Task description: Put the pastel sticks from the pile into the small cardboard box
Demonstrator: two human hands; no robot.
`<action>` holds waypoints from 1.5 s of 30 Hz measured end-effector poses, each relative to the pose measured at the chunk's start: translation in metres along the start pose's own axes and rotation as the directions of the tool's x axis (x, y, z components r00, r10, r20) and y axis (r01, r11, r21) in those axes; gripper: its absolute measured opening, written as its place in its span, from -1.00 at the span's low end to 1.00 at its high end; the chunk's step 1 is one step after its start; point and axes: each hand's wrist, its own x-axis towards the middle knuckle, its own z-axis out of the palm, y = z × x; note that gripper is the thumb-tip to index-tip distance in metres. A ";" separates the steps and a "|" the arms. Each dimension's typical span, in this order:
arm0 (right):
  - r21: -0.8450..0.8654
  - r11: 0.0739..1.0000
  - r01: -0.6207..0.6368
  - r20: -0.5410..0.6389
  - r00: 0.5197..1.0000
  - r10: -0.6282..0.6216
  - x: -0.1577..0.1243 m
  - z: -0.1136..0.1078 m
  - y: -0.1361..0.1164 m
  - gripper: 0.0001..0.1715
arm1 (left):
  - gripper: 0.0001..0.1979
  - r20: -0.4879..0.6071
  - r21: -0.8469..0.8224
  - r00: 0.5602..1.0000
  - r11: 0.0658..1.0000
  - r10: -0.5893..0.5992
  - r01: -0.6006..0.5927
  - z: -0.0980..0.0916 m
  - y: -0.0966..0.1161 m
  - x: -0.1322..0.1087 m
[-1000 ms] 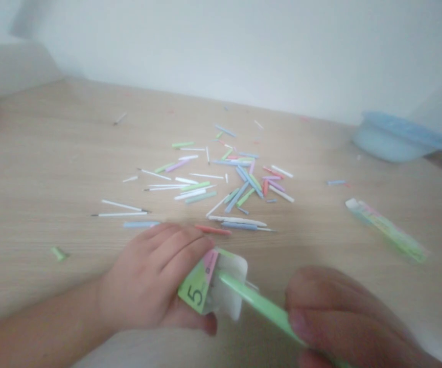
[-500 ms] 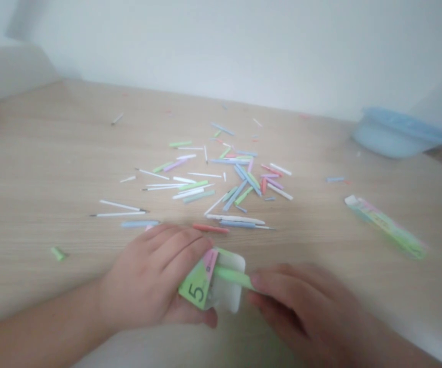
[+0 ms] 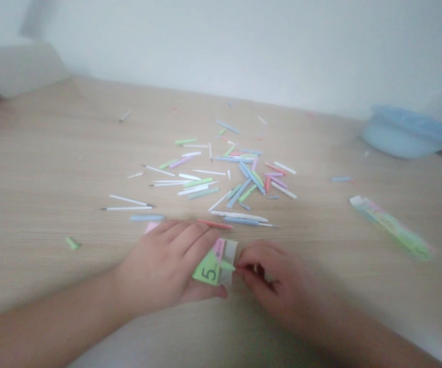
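Note:
My left hand (image 3: 163, 266) is wrapped round a small green and pink pen box (image 3: 206, 271) marked with a "5", its flap end open to the right. From that opening pokes the tapered end of a light green pen (image 3: 227, 266), most of it hidden inside the box. The fingers of my right hand (image 3: 270, 273) are closed in a pinch at the pen's tip. Just beyond the box lie a red pen barrel (image 3: 216, 224), a blue barrel (image 3: 147, 217) and a blue barrel with a refill sticking out (image 3: 241, 221).
Several coloured pen parts and white refills (image 3: 130, 208) are scattered over the wooden table (image 3: 52, 168). A second, closed-looking pen box (image 3: 393, 227) lies at the right. Behind it stands a light blue basin (image 3: 404, 134). A green pen piece (image 3: 72, 243) lies at the left.
The green pen has slid further into the box, so only its tip shows now. My right hand has moved left, up to the box opening. The left hand keeps its grip.

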 end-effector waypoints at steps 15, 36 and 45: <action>-0.138 0.958 0.251 -0.018 0.966 -0.256 0.001 0.004 0.016 -0.85 | -0.34 0.067 0.043 0.997 0.999 -0.026 0.023 0.004 0.004 0.000; -0.167 0.985 -0.038 -0.120 0.993 0.017 0.010 0.028 0.029 -0.79 | -0.27 0.186 0.111 0.981 0.993 -0.062 0.042 0.010 0.021 0.005; -0.079 0.995 -0.054 -0.121 0.992 0.044 0.005 0.028 0.046 -0.75 | -0.37 0.024 0.359 0.810 0.762 -0.586 0.540 -0.050 -0.023 -0.051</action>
